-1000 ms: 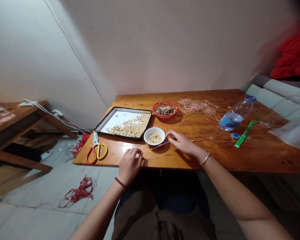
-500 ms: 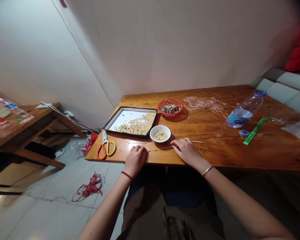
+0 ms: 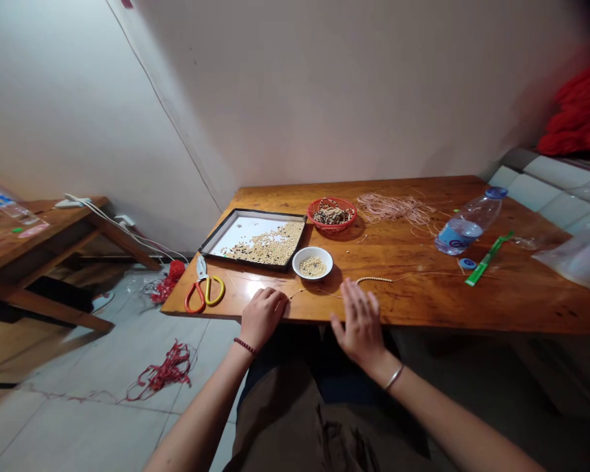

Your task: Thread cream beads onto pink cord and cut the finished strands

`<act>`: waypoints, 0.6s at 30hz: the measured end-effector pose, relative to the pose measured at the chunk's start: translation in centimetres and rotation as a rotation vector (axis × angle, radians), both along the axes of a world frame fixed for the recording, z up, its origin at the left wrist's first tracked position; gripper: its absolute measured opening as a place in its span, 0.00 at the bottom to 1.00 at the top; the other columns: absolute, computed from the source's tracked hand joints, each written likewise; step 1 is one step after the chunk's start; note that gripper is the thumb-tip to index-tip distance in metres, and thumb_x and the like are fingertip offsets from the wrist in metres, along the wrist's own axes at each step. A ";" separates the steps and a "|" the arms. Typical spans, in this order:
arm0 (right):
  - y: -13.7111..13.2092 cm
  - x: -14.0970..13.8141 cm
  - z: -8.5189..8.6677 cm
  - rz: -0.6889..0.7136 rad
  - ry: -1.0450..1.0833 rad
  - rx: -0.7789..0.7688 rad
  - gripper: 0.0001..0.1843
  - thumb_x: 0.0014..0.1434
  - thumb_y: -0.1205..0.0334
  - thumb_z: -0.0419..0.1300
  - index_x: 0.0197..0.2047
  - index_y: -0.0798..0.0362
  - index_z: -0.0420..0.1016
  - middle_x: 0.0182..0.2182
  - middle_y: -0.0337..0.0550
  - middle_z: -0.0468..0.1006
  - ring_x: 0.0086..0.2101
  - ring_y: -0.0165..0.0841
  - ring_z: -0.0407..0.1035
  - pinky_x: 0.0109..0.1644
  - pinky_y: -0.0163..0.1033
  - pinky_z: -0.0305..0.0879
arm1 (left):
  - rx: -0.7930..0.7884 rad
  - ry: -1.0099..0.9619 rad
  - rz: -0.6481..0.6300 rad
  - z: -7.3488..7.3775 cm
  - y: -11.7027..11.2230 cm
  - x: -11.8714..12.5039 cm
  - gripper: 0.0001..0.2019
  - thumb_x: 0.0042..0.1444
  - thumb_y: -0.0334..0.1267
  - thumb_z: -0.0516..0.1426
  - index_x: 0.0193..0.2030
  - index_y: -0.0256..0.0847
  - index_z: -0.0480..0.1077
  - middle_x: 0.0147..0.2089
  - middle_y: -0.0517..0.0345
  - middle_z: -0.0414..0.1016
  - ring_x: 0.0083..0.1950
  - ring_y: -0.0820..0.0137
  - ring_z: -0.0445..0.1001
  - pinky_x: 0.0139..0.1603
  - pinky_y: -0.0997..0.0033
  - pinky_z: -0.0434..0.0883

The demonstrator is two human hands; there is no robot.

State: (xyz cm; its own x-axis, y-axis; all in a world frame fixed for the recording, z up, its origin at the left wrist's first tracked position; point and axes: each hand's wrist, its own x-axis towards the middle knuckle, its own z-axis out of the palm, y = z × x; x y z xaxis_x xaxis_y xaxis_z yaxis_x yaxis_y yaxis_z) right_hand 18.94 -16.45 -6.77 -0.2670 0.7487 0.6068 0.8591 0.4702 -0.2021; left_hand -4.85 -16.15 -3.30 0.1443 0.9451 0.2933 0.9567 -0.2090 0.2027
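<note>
Close to the table's front edge, my left hand (image 3: 264, 316) is closed on the end of a thin beaded string (image 3: 319, 292), with a few small beads beside the fingers. My right hand (image 3: 360, 322) lies with its fingers stretched out near the same string, palm down. Beyond its fingertips a packed row of pale beads (image 3: 373, 279) sits on the string, which trails off to the right. Just behind the hands stands a white bowl (image 3: 295, 265) partly filled with beige beads (image 3: 313, 267).
A black-rimmed tray (image 3: 255, 265) of loose beads and orange-and-yellow scissors (image 3: 205, 292) are at the left. Behind are a red basket (image 3: 331, 227) of bead strings and tangled pink cord (image 3: 396, 208). A water bottle (image 3: 467, 226), blue cap (image 3: 467, 263) and green packet (image 3: 486, 262) lie right.
My right hand has let its bent fingers straighten and has come nearer the front edge. The bead row now shows more fully and curves. My left hand keeps its hold on the string.
</note>
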 end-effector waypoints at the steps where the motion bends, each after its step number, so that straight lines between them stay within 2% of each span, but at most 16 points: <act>1: -1.1 -0.7 -0.6 0.069 -0.038 -0.007 0.36 0.64 0.53 0.50 0.69 0.63 0.46 0.65 0.58 0.57 0.64 0.44 0.48 0.65 0.55 0.42 | -0.002 -0.008 -0.005 0.1 -0.1 0.0 0.11 0.64 0.43 0.50 0.36 0.44 0.71 0.39 0.57 0.73 0.44 0.67 0.68 0.44 0.68 0.66; 3: -2.5 -2.0 -1.8 0.135 -0.088 -0.037 0.38 0.64 0.51 0.49 0.70 0.62 0.42 0.65 0.55 0.56 0.64 0.43 0.47 0.66 0.53 0.42 | -0.004 -0.015 -0.013 0.2 -0.3 -0.1 0.11 0.64 0.43 0.50 0.36 0.44 0.70 0.39 0.56 0.73 0.44 0.66 0.68 0.44 0.68 0.65; 6: -2.6 -3.0 -2.7 0.055 -0.097 -0.061 0.40 0.64 0.50 0.48 0.70 0.66 0.40 0.66 0.58 0.51 0.65 0.45 0.45 0.66 0.54 0.40 | -0.001 -0.015 -0.010 0.4 -0.5 -0.5 0.11 0.64 0.42 0.50 0.35 0.43 0.70 0.39 0.57 0.73 0.44 0.66 0.68 0.44 0.67 0.65; 11: -1.3 -3.0 -2.3 -0.018 -0.107 -0.093 0.41 0.65 0.47 0.45 0.70 0.67 0.39 0.67 0.60 0.47 0.65 0.47 0.43 0.66 0.58 0.37 | -0.011 -0.019 0.002 0.5 -0.7 -1.3 0.10 0.63 0.42 0.51 0.35 0.43 0.70 0.38 0.57 0.73 0.43 0.66 0.68 0.44 0.68 0.65; 18: -1.4 -2.8 -2.2 -0.048 -0.132 -0.155 0.39 0.65 0.45 0.41 0.70 0.65 0.42 0.66 0.61 0.50 0.64 0.48 0.47 0.65 0.60 0.37 | -0.036 -0.042 0.011 0.4 -0.8 -1.7 0.10 0.63 0.42 0.51 0.36 0.44 0.72 0.39 0.57 0.74 0.43 0.66 0.69 0.44 0.68 0.65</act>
